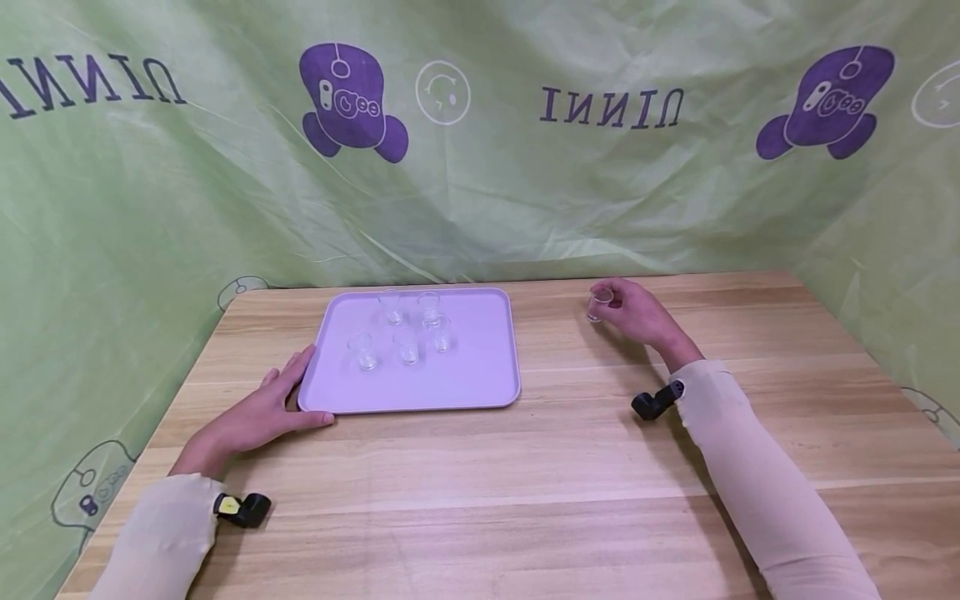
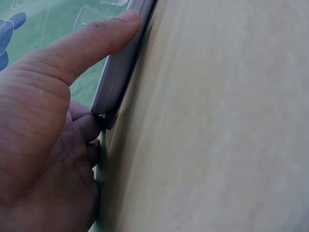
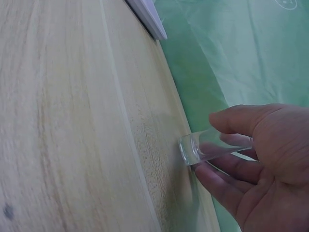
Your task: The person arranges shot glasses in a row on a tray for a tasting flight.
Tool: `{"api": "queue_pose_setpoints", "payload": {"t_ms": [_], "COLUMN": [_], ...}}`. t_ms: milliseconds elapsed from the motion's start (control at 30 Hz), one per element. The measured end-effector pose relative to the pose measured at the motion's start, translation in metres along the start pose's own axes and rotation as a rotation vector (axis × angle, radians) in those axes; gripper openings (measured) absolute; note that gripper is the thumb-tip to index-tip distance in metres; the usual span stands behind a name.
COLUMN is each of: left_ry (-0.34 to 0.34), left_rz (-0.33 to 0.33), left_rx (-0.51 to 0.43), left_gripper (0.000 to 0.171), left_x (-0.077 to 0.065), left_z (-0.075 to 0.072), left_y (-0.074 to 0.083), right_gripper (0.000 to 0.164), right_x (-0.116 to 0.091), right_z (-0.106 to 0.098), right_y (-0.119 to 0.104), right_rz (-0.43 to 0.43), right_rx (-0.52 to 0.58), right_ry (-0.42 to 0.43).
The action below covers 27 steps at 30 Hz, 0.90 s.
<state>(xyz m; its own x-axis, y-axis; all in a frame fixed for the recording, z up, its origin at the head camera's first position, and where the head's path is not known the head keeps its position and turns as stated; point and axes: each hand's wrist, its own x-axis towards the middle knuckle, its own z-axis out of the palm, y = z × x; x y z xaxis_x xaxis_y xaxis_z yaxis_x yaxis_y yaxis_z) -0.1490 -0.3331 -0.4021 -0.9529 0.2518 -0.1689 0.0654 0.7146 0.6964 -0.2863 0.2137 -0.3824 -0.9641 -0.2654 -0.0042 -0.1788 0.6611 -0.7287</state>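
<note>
A lilac tray [image 1: 420,392] lies on the wooden table, bearing several small clear shot glasses, one of them a front-left shot glass [image 1: 365,353]. My left hand [image 1: 258,417] rests at the tray's near left corner. Its thumb lies against the front rim and its fairly straight fingers run along the left side. To the right of the tray, my right hand [image 1: 633,312] pinches another shot glass [image 3: 207,145] between thumb and fingers. That glass stands nearly upright, its thick base right at the tabletop near the back edge.
The wooden table [image 1: 480,500] reaches back to a green curtain [image 1: 480,200] with purple prints, which also hangs at both sides. A small black camera [image 1: 251,510] sits on the left wrist and another black camera [image 1: 652,404] on the right.
</note>
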Motion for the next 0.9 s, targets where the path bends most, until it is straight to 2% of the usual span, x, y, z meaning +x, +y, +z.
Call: {"api": "queue_pose_setpoints", "payload": {"t_ms": [167, 467, 900], "left_ry": [-0.005, -0.007, -0.011], "left_rz": [-0.004, -0.005, -0.021], "left_rx": [-0.005, -0.004, 0.005], "left_gripper": [0.117, 0.117, 0.117], "left_x": [0.000, -0.001, -0.001], "left_z": [-0.001, -0.001, 0.000], "left_y": [0.001, 0.001, 0.001], "right_gripper": [0.041, 0.040, 0.039], "right_x": [0.000, 0.001, 0.007], "right_z": [0.001, 0.004, 0.020], "right_y": [0.000, -0.004, -0.033], "right_rz": [0.004, -0.056, -0.119], "right_rx": [-0.024, -0.009, 0.043], "right_ry": [0.015, 0.021, 0.014]}}
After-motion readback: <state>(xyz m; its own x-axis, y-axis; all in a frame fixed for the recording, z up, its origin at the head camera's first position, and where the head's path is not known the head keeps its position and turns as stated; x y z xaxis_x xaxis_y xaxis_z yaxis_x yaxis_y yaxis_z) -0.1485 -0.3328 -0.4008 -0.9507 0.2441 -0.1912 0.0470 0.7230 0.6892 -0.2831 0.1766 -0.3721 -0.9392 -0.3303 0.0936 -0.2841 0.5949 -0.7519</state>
